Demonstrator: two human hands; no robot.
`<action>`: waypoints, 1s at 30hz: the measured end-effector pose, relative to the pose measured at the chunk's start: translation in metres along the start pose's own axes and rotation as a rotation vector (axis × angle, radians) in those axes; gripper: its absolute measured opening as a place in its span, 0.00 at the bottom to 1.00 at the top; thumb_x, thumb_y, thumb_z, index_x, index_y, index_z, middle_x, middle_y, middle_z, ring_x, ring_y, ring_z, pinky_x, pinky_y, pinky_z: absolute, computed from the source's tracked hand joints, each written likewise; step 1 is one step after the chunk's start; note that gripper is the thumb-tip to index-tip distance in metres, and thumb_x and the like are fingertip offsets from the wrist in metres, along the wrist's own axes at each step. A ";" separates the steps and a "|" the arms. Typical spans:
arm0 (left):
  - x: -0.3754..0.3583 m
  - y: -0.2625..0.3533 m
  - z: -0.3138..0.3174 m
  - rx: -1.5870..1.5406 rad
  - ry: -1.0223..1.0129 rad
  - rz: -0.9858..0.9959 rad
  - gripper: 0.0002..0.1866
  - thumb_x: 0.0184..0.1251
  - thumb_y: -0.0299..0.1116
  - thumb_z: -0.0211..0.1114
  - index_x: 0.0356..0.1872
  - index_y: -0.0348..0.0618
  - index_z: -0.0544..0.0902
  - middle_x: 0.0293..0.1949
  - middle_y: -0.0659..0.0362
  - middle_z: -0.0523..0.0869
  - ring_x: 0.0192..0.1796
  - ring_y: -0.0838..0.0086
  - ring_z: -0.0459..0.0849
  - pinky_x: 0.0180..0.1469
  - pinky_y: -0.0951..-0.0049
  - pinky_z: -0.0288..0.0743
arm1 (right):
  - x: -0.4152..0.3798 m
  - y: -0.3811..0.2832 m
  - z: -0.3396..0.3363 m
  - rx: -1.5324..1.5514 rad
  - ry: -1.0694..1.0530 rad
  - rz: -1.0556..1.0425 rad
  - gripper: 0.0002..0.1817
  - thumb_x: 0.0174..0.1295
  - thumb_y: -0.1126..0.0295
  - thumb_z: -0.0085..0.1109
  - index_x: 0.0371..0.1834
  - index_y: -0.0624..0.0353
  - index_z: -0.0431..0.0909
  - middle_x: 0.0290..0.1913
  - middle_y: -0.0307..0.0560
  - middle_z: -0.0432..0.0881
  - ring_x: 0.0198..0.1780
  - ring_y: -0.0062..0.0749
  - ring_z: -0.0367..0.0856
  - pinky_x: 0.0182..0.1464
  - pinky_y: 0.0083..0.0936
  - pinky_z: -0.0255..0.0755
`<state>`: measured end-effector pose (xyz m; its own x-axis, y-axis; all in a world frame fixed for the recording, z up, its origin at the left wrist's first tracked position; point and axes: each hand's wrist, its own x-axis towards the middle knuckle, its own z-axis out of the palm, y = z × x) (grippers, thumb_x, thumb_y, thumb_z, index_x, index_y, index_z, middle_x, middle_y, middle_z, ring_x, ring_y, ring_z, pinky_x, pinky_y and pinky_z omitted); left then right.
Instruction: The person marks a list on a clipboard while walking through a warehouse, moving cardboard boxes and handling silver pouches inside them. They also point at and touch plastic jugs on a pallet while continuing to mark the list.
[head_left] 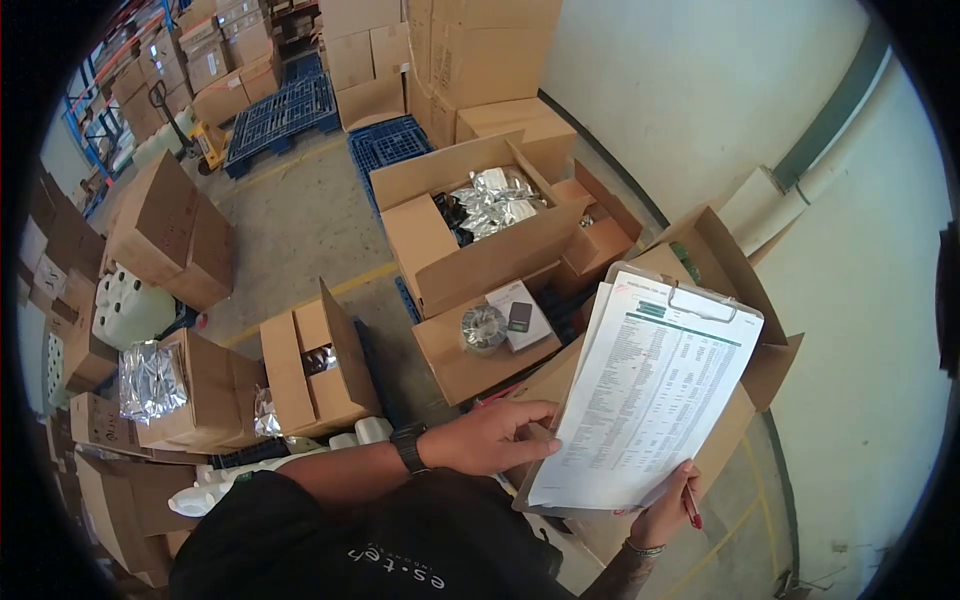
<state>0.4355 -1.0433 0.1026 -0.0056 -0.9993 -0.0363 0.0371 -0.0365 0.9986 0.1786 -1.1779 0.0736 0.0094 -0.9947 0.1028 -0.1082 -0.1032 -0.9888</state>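
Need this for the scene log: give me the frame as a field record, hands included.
setting: warehouse, cartons all around
left_hand: left hand at left edge of papers
right_hand: right hand holds clipboard by lower right, plus red pen
papers: printed table on top sheet, text too small to read
open_carton: open carton ahead, silver pouches inside
nearer_carton: nearer carton, clear roll beside white box on top

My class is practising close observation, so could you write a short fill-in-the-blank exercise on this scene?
1. The right hand holds a red ____.
2. The left hand has a black ____ at its wrist.
3. The printed sheet is clipped to a ____.
4. The pallet near the yellow pallet jack is coloured ____.

Missing words: pen; watch; clipboard; blue.
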 end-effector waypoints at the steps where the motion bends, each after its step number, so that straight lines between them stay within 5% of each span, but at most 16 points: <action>1: 0.002 -0.001 0.000 0.038 -0.001 0.000 0.23 0.75 0.43 0.58 0.64 0.39 0.73 0.52 0.54 0.84 0.51 0.74 0.82 0.54 0.71 0.76 | 0.004 -0.001 0.002 0.010 -0.001 0.004 0.14 0.74 0.60 0.54 0.35 0.59 0.74 0.35 0.37 0.76 0.40 0.19 0.70 0.47 0.21 0.64; 10: 0.014 -0.015 -0.067 -0.161 -0.033 -0.120 0.28 0.78 0.48 0.54 0.68 0.36 0.69 0.57 0.54 0.80 0.50 0.74 0.83 0.54 0.71 0.76 | 0.027 0.008 0.033 0.268 0.112 0.145 0.13 0.74 0.60 0.53 0.41 0.60 0.75 0.42 0.41 0.79 0.47 0.24 0.73 0.54 0.27 0.68; 13: 0.028 -0.036 -0.154 -0.158 0.165 -0.103 0.25 0.78 0.46 0.54 0.65 0.38 0.73 0.54 0.56 0.82 0.48 0.75 0.84 0.50 0.72 0.78 | 0.027 0.004 0.060 0.273 0.166 0.193 0.17 0.74 0.57 0.51 0.51 0.59 0.76 0.51 0.41 0.78 0.53 0.29 0.75 0.57 0.29 0.70; 17: 0.067 -0.117 -0.322 -0.161 0.634 -0.074 0.18 0.77 0.42 0.55 0.60 0.44 0.77 0.47 0.60 0.86 0.45 0.75 0.85 0.43 0.76 0.78 | 0.013 -0.013 0.131 0.269 0.245 0.164 0.18 0.74 0.56 0.50 0.52 0.60 0.76 0.53 0.41 0.78 0.55 0.29 0.75 0.58 0.31 0.70; 19: 0.090 -0.175 -0.396 -0.068 0.738 -0.268 0.18 0.76 0.42 0.56 0.57 0.42 0.79 0.45 0.60 0.86 0.44 0.76 0.86 0.44 0.75 0.78 | 0.007 -0.014 0.167 0.273 0.315 0.231 0.18 0.75 0.57 0.51 0.53 0.60 0.75 0.55 0.42 0.78 0.56 0.30 0.75 0.59 0.32 0.70; 20: 0.099 -0.212 -0.428 -0.091 0.718 -0.273 0.18 0.76 0.42 0.56 0.57 0.42 0.79 0.45 0.60 0.86 0.44 0.76 0.86 0.44 0.75 0.78 | 0.009 -0.018 0.189 0.248 0.330 0.222 0.18 0.75 0.57 0.51 0.53 0.60 0.75 0.55 0.42 0.78 0.56 0.30 0.75 0.59 0.32 0.70; 22: 0.100 -0.251 -0.467 0.446 0.540 -0.280 0.18 0.73 0.42 0.59 0.54 0.40 0.80 0.45 0.59 0.86 0.42 0.77 0.85 0.44 0.75 0.78 | 0.000 -0.031 0.236 0.247 0.342 0.264 0.13 0.75 0.60 0.51 0.48 0.59 0.73 0.52 0.44 0.77 0.55 0.31 0.73 0.61 0.33 0.68; 28: 0.088 -0.195 -0.480 0.188 0.244 -0.393 0.18 0.73 0.41 0.59 0.54 0.40 0.81 0.41 0.61 0.86 0.41 0.78 0.84 0.47 0.73 0.78 | -0.006 -0.043 0.320 -0.396 0.338 0.160 0.15 0.74 0.60 0.52 0.34 0.61 0.76 0.31 0.33 0.73 0.36 0.16 0.66 0.41 0.20 0.62; 30: 0.082 -0.181 -0.478 0.104 0.183 -0.410 0.19 0.74 0.43 0.58 0.55 0.40 0.80 0.42 0.62 0.85 0.42 0.77 0.83 0.47 0.73 0.78 | -0.005 -0.045 0.343 -0.353 0.246 0.168 0.12 0.73 0.64 0.54 0.34 0.62 0.76 0.30 0.32 0.73 0.34 0.15 0.66 0.38 0.18 0.63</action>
<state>0.9065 -1.1203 -0.0985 0.1781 -0.8871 -0.4258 -0.0315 -0.4377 0.8986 0.5242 -1.1688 0.0802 -0.2691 -0.9631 0.0089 -0.4206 0.1092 -0.9007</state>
